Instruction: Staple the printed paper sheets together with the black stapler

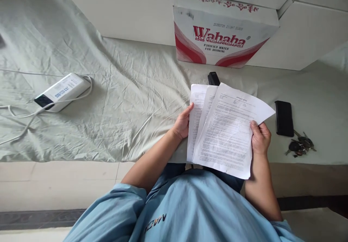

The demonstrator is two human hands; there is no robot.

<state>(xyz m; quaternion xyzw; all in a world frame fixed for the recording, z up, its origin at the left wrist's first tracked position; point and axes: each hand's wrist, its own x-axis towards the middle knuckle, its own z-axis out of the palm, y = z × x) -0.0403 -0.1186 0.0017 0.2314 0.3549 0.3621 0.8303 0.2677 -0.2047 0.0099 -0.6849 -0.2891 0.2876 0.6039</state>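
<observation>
Several printed paper sheets (224, 136) are fanned out in front of my body, tilted up over the table's front edge. My left hand (183, 123) grips the left edge of the rear sheet, thumb on the printed side. On the right edge of the front sheet, my right hand (260, 136) is closed with its thumb on top and its fingers partly hidden behind the paper. Just past the top of the sheets lies a small black object (214, 78), possibly a stapler, its near part covered by the papers.
A Wahaha water carton (223, 35) stands at the back among white boxes (136, 9). To the right lie a black phone (284, 118) and a bunch of keys (301, 144). On the left, a white device (63, 89) with a cable rests on the wrinkled cloth (130, 100).
</observation>
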